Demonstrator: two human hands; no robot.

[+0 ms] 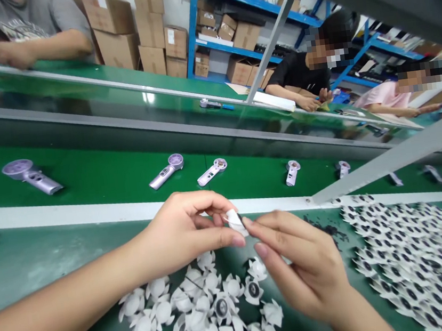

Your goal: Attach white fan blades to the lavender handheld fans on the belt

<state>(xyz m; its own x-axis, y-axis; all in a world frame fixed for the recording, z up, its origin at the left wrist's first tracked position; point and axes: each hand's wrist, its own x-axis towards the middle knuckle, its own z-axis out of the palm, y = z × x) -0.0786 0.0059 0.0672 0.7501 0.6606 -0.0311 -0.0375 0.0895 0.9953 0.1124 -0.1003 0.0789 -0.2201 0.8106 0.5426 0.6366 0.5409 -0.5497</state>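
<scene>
My left hand [185, 234] and my right hand [297, 258] meet above a green bench top [55, 261]. Between their fingertips they pinch a small white plastic piece [236, 222], partly hidden by my fingers. Below my hands lies a loose heap of white fan impellers with dark round hubs [198, 310]. To the right of my right hand, more impellers [413, 260] lie overlapped in long rows, with dark specks [327, 229] beside them. Lilac handheld fans [166, 171] lie on a green conveyor belt [102, 182] beyond my hands.
A grey metal strut [389, 158] crosses above the right side. Beyond a clear panel [122, 86], co-workers [297, 67] sit at a far bench, one with hands on a fan. Blue shelving [237, 34] and cardboard cartons [116, 33] stand behind.
</scene>
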